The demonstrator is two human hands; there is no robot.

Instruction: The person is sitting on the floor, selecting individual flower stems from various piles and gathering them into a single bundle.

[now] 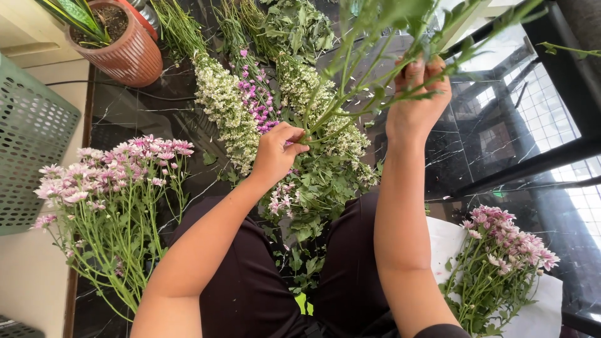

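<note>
We hold a bunch of green stems (350, 94) above the dark surface (138, 112). Left hand (275, 153) fingers pinch the lower stems; right hand (418, 100) fingers close around the upper stems. The stems look light, flexible and easily crushed; we judge the bare lower section the best grip.

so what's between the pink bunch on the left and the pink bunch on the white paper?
Head view: the person's lap in dark trousers, both forearms, and a pile of stripped green leaves between the knees separate the left pink bunch from the right pink bunch.
</note>
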